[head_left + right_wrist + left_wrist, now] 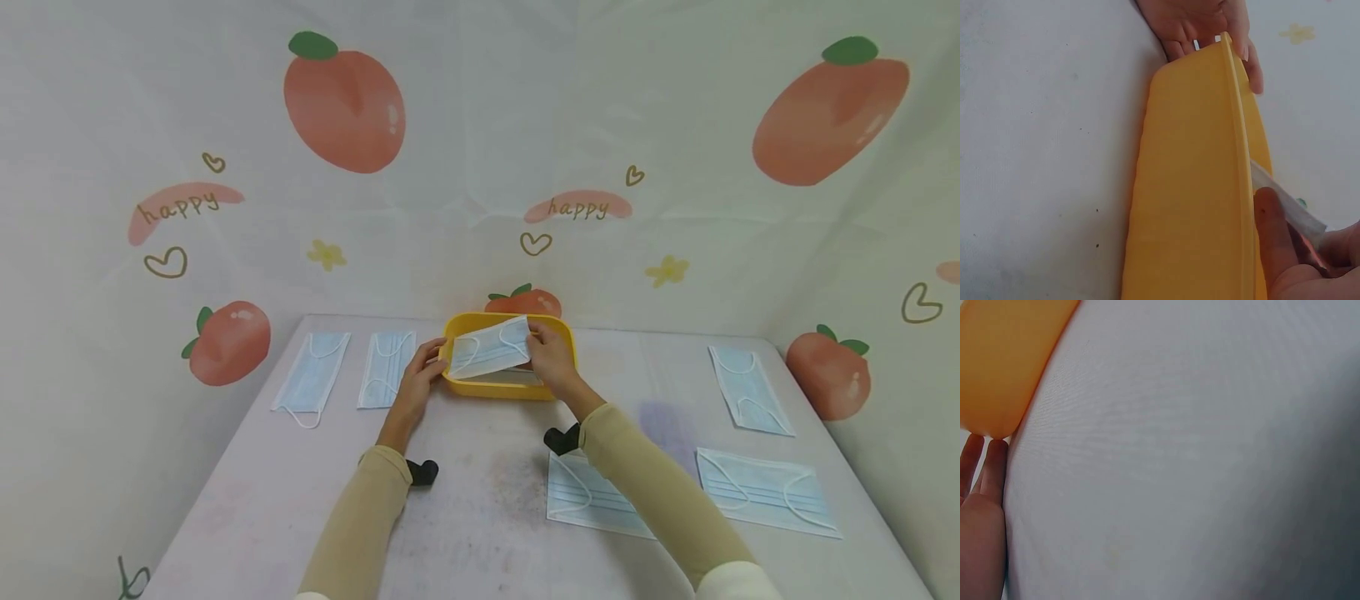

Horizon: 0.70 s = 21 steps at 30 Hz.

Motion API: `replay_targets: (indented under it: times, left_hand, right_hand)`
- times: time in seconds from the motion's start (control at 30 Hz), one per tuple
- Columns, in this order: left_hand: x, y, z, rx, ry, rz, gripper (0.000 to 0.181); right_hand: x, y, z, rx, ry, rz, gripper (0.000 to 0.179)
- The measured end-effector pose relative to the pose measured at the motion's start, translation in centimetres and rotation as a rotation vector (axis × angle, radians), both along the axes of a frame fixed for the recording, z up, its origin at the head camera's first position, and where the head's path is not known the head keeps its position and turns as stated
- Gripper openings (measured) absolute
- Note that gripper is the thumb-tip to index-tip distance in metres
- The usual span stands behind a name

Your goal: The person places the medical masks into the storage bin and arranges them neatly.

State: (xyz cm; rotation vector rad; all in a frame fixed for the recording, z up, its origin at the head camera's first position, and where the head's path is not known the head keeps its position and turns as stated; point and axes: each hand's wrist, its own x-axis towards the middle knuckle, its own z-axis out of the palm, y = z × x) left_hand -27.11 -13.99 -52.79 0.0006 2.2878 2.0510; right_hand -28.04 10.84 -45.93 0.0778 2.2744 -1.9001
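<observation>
A yellow plastic box (498, 389) stands near the back of the table. My left hand (418, 385) rests its fingers against the box's left end; the left wrist view shows two fairly straight fingers (995, 464) touching its outside. With my right hand (553, 360) I pinch the right end of a light-blue face mask (489, 348), holding it tilted over the box's opening. In the right wrist view, thumb and fingers (1275, 234) grip the mask's edge (1291, 203) just past the box rim. Something pale lies inside the box, partly hidden beneath the mask.
Two masks lie on the left, a far-left mask (313, 371) and another mask (386, 371) beside it. On the right are a back mask (750, 390), a front mask (768, 492), and a mask (592, 496) partly under my right forearm. A printed cloth (465, 150) hangs behind the table.
</observation>
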Motion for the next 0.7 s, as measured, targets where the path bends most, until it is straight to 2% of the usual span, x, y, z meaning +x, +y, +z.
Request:
replay_targets:
  times: [0.2, 0.4, 0.5, 0.7]
  left_hand:
    - [0.10, 0.07, 0.10, -0.009, -0.005, 0.010, 0.045]
    - [0.09, 0.24, 0.13, -0.005, 0.006, 0.002, 0.045]
    - [0.04, 0.32, 0.04, -0.008, 0.013, -0.001, 0.046]
    - [0.12, 0.18, -0.03, -0.012, 0.009, 0.014, 0.044]
  right_hand:
    - [-0.09, 0.20, 0.22, 0.134, -0.052, 0.046, 0.055]
    - [0.05, 0.59, 0.61, 0.288, -0.084, 0.105, 0.084]
    - [0.25, 0.72, 0.82, 0.346, -0.058, 0.131, 0.092]
    - [0.43, 0.64, 0.78, 0.480, 0.031, 0.226, 0.093]
